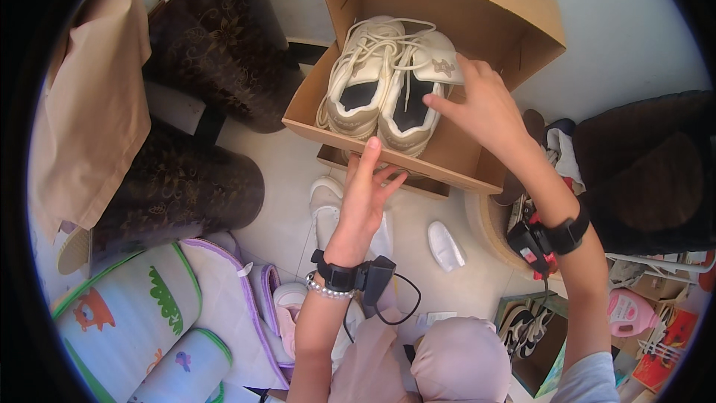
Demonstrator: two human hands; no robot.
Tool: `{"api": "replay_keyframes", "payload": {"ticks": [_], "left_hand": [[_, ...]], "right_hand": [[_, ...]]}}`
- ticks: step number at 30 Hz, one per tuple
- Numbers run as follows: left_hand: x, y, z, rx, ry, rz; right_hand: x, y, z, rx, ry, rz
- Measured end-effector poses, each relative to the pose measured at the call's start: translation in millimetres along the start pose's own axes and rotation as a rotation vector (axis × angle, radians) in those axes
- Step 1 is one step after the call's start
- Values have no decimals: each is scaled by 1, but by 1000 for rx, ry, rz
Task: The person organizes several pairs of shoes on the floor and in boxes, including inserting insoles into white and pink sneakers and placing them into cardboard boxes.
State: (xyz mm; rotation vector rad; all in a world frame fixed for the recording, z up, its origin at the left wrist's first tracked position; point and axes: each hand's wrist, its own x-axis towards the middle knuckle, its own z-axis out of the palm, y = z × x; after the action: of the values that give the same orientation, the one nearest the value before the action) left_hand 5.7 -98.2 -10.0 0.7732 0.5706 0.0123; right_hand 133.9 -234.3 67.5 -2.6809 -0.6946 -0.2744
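A pair of cream lace-up sneakers point(386, 89) lies side by side in a brown cardboard shoe box point(470, 165), heels towards me. The box's lid is raised at the back. My left hand point(366, 190) grips the front wall of the box, thumb over the rim and fingers underneath. My right hand point(481, 101) is at the right sneaker, its fingers at the tongue and its thumb by the opening; whether it pinches the tongue is hard to tell. Loose laces lie across both shoes. Partly hidden below this box is another cardboard box point(425, 186).
A white shoe point(324, 207) and a white slipper-like piece point(444, 246) are on the tiled floor. Rolled children's mats point(128, 313) lie at lower left, dark patterned cylindrical objects point(190, 193) above them. A box of sneakers point(526, 330) and a pink detergent bottle point(629, 313) stand at lower right.
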Motion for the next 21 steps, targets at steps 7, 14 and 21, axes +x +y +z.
{"api": "replay_keyframes", "payload": {"ticks": [7,14,21], "left_hand": [[0,0,-1,-28,30,6],[-1,2,0,-21,12,-1],[-2,4,1,-10,16,0]], "right_hand": [[25,1,22,-76,-122,112],[22,8,31,-259,11,-222],[37,-6,42,-434,-330,-367]]}}
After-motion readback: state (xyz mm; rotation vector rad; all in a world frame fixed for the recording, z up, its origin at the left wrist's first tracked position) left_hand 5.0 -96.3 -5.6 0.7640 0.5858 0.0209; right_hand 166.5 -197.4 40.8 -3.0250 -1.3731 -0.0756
